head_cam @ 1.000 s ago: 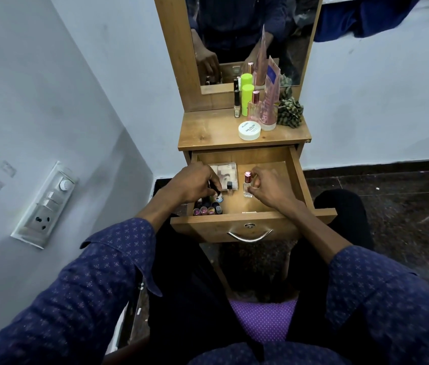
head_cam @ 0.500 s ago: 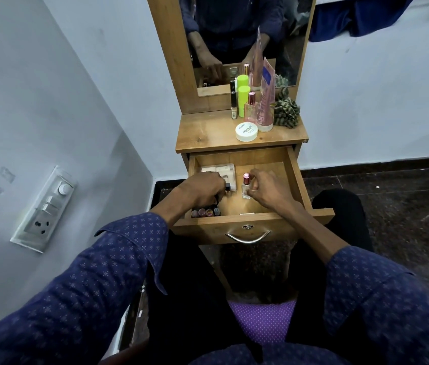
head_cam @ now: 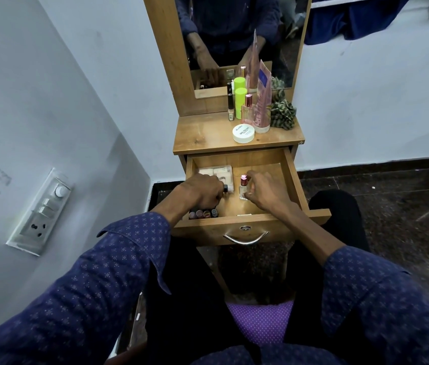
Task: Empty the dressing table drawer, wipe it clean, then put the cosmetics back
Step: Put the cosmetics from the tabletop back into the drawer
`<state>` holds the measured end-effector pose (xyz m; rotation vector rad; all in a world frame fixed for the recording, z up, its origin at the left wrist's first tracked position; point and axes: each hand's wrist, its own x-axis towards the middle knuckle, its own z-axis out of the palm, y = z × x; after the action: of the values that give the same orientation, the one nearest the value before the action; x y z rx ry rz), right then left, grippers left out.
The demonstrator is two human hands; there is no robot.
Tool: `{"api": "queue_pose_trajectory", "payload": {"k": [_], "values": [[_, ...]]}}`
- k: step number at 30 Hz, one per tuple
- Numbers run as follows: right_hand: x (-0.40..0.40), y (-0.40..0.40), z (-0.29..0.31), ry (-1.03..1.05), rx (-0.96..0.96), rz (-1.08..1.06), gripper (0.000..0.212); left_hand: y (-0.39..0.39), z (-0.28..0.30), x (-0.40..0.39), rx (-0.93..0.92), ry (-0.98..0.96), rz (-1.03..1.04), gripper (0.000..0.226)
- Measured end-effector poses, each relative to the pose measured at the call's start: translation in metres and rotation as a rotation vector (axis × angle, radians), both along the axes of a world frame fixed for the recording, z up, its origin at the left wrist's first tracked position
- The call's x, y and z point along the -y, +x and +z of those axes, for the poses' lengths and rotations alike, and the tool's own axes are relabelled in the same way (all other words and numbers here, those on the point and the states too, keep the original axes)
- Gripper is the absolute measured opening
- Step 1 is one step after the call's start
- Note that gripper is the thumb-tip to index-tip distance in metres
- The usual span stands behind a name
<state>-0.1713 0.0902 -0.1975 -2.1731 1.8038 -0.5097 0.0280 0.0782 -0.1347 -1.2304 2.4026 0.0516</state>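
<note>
With the drawer (head_cam: pixel 291 177) pulled out under the tabletop (head_cam: pixel 208 138), you have both hands inside it. Your left hand (head_cam: pixel 200 192) sits at 9 o'clock in the drawer, fingers curled round a small dark tube (head_cam: pixel 225 188) whose end pokes out toward 3 o'clock; the rest of the grip is hidden under your knuckles. Just past it at 12 lies a pale packet (head_cam: pixel 218 172), flat on the drawer floor. A row of lipsticks (head_cam: pixel 204 213) stands at 7 o'clock against the front wall, directly below your left hand. Your right hand (head_cam: pixel 263 192) is at centre, thumb and fingers pinching a clear bottle (head_cam: pixel 243 189) with a pink cap; the bottle is upright on the floor.

On the tabletop, a white jar (head_cam: pixel 243 133) sits at 6 o'clock of the cluster. Behind it stand a green stick (head_cam: pixel 240 102), a dark tube, a pink-capped bottle and a pink tube (head_cam: pixel 262 111); a checked scrunchie (head_cam: pixel 283 113) lies at 3 o'clock. The mirror (head_cam: pixel 234 35) shows your arms.
</note>
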Motion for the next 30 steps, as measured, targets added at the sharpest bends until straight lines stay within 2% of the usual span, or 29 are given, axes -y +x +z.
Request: {"api": "queue_pose_trajectory", "payload": {"k": [6, 9, 12, 14, 17, 20, 22, 26, 30], "values": [[0.002, -0.002, 0.014, -0.104, -0.069, -0.012, 0.059, 0.005, 0.012, 0.011, -0.177, -0.095, 0.056, 0.025], [0.01, -0.004, 0.034, -0.171, -0.023, -0.031, 0.062, 0.006, 0.02, 0.027, -0.328, -0.185, 0.109, 0.026], [0.026, -0.006, 0.06, -0.287, 0.029, -0.048, 0.056, 0.005, 0.029, 0.051, -0.498, -0.295, 0.196, 0.024], [0.038, -0.007, 0.075, -0.339, 0.017, -0.065, 0.052, 0.005, 0.034, 0.069, -0.656, -0.354, 0.283, 0.032], [0.057, -0.008, 0.09, -0.337, 0.039, -0.062, 0.041, 0.003, 0.042, 0.095, -0.879, -0.382, 0.397, 0.04], [0.074, -0.005, 0.099, -0.34, 0.062, -0.055, 0.032, -0.004, 0.052, 0.119, -1.008, -0.379, 0.432, 0.046], [0.08, -0.003, 0.1, -0.357, 0.064, -0.053, 0.028, -0.008, 0.054, 0.133, -1.035, -0.383, 0.42, 0.051], [0.09, 0.0, 0.098, -0.385, 0.058, -0.037, 0.025, -0.017, 0.045, 0.16, -0.92, -0.432, 0.34, 0.056], [0.097, 0.0, 0.094, -0.387, 0.066, -0.054, 0.026, -0.025, 0.039, 0.175, -0.898, -0.479, 0.284, 0.056]]}}
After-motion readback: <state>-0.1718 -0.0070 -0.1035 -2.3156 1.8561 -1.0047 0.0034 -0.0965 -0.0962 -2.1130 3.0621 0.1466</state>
